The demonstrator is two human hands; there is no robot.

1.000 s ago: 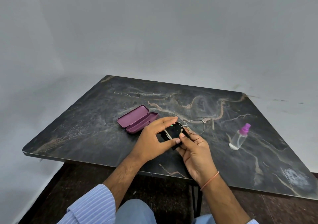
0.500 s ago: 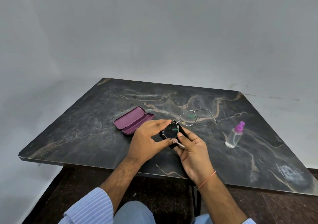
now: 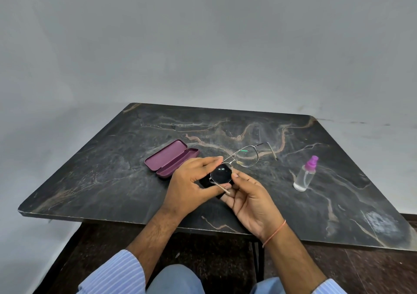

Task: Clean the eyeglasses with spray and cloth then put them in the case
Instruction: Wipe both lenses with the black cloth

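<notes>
Black cloth now backs the near lens of the eyeglasses, where a second ago the frame lay flatter between the hands with the far lens level. Since then the far lens has swung up and away toward 1 o'clock, its temple arm pointing off to the right, and the view has drawn back a little. That tilt suggests the wiping of one lens is under way, with the other lens and the casing yet to come.

At the near middle of the bench, the left hand pinches the near lens and cloth between thumb and curled fingers, while the right hand cups beneath from 4 o'clock, thumb on the lens rim and the near temple across its fingers. At 10 o'clock of the hands, just beside them, lies the open purple case. Well apart at 3 o'clock stands the spray bottle, untouched.
</notes>
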